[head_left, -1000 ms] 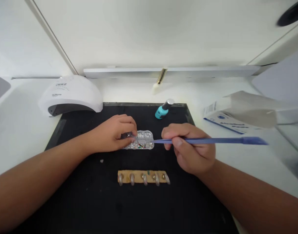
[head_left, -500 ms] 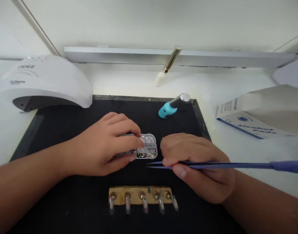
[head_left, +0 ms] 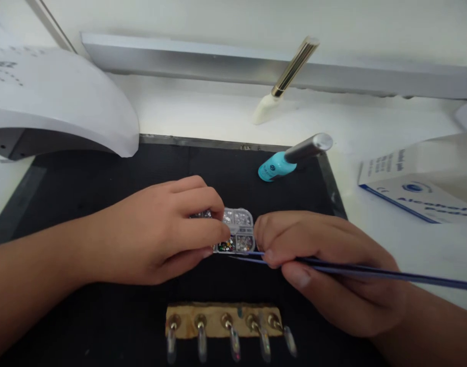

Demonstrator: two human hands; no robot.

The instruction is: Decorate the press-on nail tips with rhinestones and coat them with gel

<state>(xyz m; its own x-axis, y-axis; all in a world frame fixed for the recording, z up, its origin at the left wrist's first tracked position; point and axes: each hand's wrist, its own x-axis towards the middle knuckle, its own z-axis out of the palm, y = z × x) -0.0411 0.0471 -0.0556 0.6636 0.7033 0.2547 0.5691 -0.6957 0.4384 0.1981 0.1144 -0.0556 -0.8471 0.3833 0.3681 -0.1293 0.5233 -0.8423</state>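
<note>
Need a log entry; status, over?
Left hand at compartmented case. Right hand holding blue tweezers, tips near case. In the way: left fingers, covering part of case.

White domed lamp point(head_left: 69, 94), turquoise bottle point(head_left: 277, 166) – silver cap point(head_left: 309, 147), gold-capped bottle point(head_left: 286, 80), alcohol-pads box point(head_left: 417, 184)

At 3 o'clock, the carton point(head_left: 419, 200) reads "Alcohol Pads" beside a CE mark and a round blue emblem; its side panel repeats "Alcohol pads" above finer, unreadable lines. Print on the turquoise bottle point(head_left: 278, 167) at 2 o'clock, the rhinestone case point(head_left: 245, 230) at 6 and the white lamp point(head_left: 65, 97) at 10 is illegible.
</note>
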